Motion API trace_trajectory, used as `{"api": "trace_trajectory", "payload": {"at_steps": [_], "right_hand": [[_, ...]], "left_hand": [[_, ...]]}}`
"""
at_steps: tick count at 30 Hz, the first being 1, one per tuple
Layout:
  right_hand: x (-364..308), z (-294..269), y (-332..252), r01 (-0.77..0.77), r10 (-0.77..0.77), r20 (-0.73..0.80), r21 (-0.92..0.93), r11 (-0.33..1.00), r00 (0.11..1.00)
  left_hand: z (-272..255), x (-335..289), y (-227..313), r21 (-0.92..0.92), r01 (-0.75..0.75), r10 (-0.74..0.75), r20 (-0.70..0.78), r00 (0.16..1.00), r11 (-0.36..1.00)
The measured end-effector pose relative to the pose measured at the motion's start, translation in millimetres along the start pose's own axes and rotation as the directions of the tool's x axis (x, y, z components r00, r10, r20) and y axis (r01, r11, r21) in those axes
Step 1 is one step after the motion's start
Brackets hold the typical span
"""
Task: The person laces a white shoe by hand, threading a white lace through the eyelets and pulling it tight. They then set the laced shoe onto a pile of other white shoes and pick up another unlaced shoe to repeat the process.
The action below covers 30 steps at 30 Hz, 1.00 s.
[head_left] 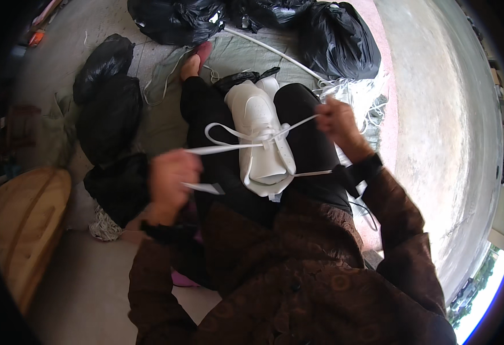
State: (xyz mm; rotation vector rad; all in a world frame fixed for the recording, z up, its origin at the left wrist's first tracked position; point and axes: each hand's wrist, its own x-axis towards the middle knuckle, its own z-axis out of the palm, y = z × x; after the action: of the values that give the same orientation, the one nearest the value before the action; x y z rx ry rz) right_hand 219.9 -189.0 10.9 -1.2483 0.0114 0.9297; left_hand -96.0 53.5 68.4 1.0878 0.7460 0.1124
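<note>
A white shoe (255, 112) lies on my lap between my thighs, toe pointing away from me and its opening toward me. White laces (223, 149) run out from its upper to both sides, and one loop stands out at the left. My left hand (174, 178), slightly blurred, is closed on a lace whose loose end hangs beside it. My right hand (339, 123) pinches a lace drawn taut up and to the right. Part of a second white shoe (268, 86) shows behind the first.
Black plastic bags (341, 40) stand along the far side and more black bags (109, 118) at the left. A wooden board (27, 224) with a rounded end is at the lower left. A white bundle of cord (106, 224) lies near it. A pale pole (275, 50) crosses the green sheet (229, 54).
</note>
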Motion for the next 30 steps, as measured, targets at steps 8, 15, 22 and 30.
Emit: {"api": "trace_trajectory", "payload": {"at_steps": [8,15,22,30], "right_hand": [[-2.4,-244.8,-66.4,-0.175,0.084,-0.455,-0.161,0.971,0.887],[-56.4,33.5,-13.9,0.560,-0.358,0.513,-0.828,0.034,0.780],[-40.4,60.4,-6.1,0.632,-0.307,0.584,-0.771,0.080,0.751],[7.3,81.5,0.3,0.760,-0.339,0.777,-0.613,-0.216,0.530]], "left_hand": [[-162.3,-3.3,-109.0,-0.127,0.171,-0.212,-0.512,0.833,0.977],[52.2,43.9,-21.0,0.755,-0.399,0.635,-0.031,0.772,0.521],[99.9,47.1,-27.7,0.730,-0.336,0.420,0.074,0.905,0.595],[93.6,58.4,-20.9,0.752,-0.287,0.452,-0.017,0.892,0.594]]}}
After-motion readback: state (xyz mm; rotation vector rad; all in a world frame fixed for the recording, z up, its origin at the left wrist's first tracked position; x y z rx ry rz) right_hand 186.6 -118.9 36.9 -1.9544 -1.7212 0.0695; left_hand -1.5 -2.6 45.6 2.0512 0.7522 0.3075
